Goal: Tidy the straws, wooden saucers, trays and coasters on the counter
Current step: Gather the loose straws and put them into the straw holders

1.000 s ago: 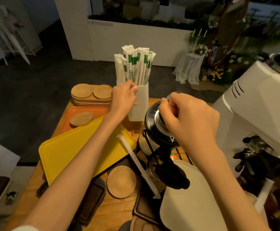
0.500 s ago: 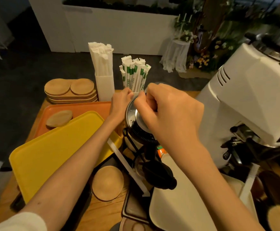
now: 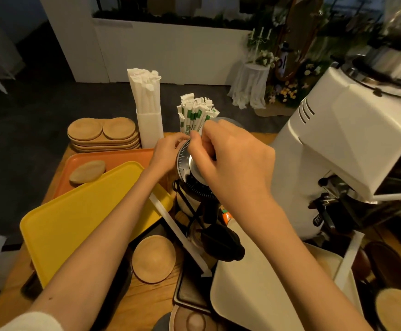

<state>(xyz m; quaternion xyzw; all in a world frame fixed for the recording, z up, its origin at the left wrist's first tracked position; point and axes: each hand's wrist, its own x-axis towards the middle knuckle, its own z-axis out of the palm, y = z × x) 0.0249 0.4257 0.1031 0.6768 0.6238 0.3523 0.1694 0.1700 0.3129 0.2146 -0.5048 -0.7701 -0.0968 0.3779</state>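
Two straw bundles are seen at twelve o'clock: plain white paper-wrapped straws [image 3: 145,96], with green-striped paper-wrapped straws [image 3: 194,114] beside. The striped bundle's foot is pinched by the right hand [image 3: 235,161]; the left hand [image 3: 167,151] is curled against it, grip hidden. Three are counted: orange plastic tray [image 3: 120,157] at ten, yellow plastic tray [image 3: 75,218] overlapping its edge, cream plastic tray [image 3: 254,297] at five. One round wooden coaster [image 3: 153,258] lies between them.

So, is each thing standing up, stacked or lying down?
Green-striped paper-wrapped straws: upright, bunched, left hand and right hand at their base.
Plain white wrapped straws: upright in tall white holder.
Oval wooden saucers: stacked.
Yellow plastic tray: lying partly over orange tray.
Round wooden coaster: flat on counter.
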